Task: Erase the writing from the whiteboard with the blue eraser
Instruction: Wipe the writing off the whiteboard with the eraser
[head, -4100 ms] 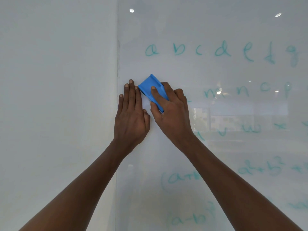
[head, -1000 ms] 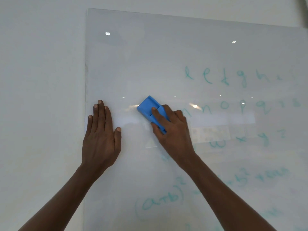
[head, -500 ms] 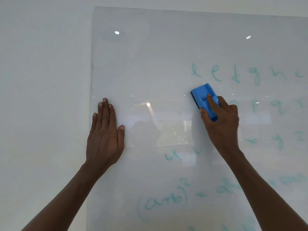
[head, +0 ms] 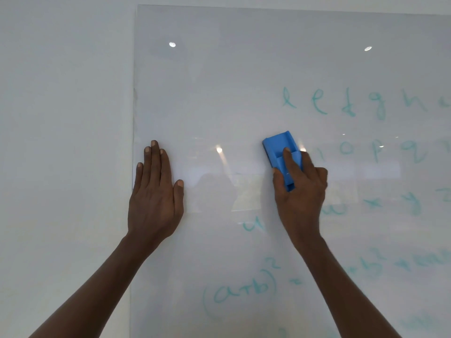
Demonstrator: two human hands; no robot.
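R hand (head: 299, 189) grips blue eraser (head: 280, 152), forefinger along top, pad flat on whiteboard (head: 244, 81) at middle row. L hand (head: 156, 191) spread flat, bracing near board's left edge. Step: wiping middle letter row; upper-left area bare. Next: stroke right across "o p q" writing (head: 361, 150), firm even pressure, then lower rows. Vs 0.5 s ago: eraser back leftward, slightly lower; L hand unmoved.
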